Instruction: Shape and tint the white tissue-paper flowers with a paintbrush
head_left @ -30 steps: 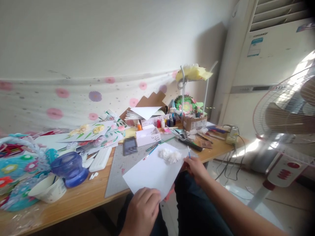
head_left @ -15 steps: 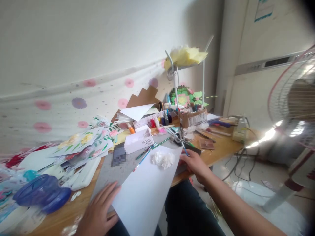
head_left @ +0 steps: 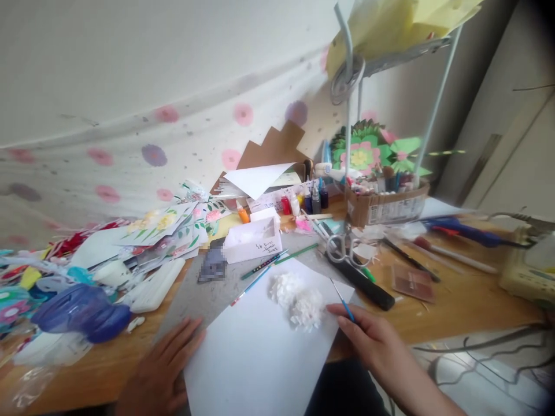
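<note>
A large white sheet of paper lies on a grey mat and reaches toward my lap. Two ruffled white paper flowers rest close together on its far part. My right hand, at the sheet's right edge, pinches a thin blue paintbrush whose fine tip points up and left, near the flowers. Flat on the mat lies my left hand, fingers stretched out, its fingertips against the sheet's left edge. Several brushes, one of them a pale blue brush, lie across the sheet's far corner.
Scissors and a black bar lie right of the mat. Behind stand a white box, small paint bottles and a cardboard box of tools. A blue tape dispenser and painted papers crowd the left.
The view has turned left and come closer, and the fan has left it. My right hand still holds the paintbrush, now lower and nearer the flowers. My left hand stays flat by the sheet.
</note>
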{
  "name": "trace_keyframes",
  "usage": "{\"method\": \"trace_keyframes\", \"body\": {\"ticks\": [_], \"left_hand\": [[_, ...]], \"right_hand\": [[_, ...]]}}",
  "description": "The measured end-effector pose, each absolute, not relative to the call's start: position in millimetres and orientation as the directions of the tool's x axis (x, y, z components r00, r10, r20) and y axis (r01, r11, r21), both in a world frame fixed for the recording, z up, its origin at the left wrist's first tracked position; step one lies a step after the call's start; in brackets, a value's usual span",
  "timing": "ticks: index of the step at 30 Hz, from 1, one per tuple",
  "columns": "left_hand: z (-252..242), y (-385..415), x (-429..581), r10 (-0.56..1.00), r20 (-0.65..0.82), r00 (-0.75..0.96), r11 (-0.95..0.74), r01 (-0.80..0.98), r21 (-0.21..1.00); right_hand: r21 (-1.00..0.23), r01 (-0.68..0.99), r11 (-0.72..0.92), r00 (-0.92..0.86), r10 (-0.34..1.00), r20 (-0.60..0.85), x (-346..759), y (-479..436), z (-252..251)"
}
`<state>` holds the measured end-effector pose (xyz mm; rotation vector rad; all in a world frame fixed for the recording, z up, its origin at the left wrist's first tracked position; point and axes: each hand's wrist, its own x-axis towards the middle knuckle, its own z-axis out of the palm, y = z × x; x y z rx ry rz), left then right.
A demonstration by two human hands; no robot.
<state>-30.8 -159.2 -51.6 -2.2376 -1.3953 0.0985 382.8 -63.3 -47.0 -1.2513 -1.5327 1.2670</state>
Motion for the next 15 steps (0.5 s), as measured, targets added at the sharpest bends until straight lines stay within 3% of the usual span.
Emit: {"method": "trace_keyframes", "body": {"ticks": [5, 9, 15], "left_hand": [[-52.4, -165.8, -16.1, 0.900, 0.287, 0.329, -0.270, 0.935, -0.228], [-50.9, -170.9, -8.4, 0.870, 0.352, 0.344, -0.340, 0.937, -0.075], [-43.2, -171.2, -14.2, 0.756, 0.467, 0.458, -0.465, 0.879, -0.108]], "right_hand": [[-0.968, 0.243, -0.057, -0.244, 0.963, -0.118, 384.6, -64.4, -41.2], [-0.967, 0.213, -0.137, -0.221, 0.958, -0.185, 384.8, -67.0, -37.7], [-0.941, 0.335, -0.052, -0.213, 0.968, -0.129, 380.5, -61.2, -26.3]]}}
